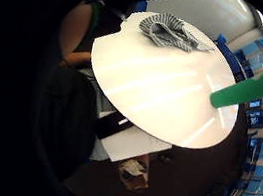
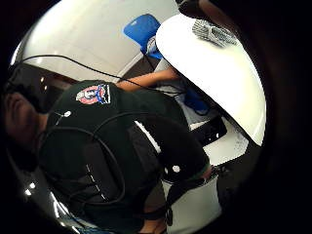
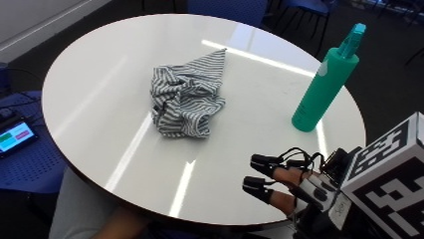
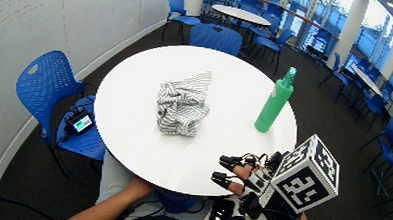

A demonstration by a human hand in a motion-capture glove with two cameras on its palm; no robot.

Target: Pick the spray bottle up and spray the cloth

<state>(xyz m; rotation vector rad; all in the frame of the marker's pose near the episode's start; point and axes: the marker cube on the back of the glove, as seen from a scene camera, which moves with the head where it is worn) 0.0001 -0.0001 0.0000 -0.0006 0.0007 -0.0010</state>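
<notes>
Your hand (image 3: 281,181) hovers relaxed, holding nothing, at the counter (image 3: 99,89) edge near the upright bottle (image 3: 324,84), cloth (image 3: 185,97) beyond it, ready for spraying.

Round white table (image 3: 99,89), blue chairs (image 4: 44,88)

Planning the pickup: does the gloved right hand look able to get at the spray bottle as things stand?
Probably yes. The right hand is over the table's edge, holding nothing; the spray bottle stands upright ahead, nothing between; the cloth lies off to one side.

My grip (image 3: 281,181) hovered empty-fingered over the white tabletop's (image 3: 99,89) near edge, a green spray bottle (image 3: 324,84) upright beyond, striped cloth (image 3: 187,97) crumpled mid-table.
</notes>
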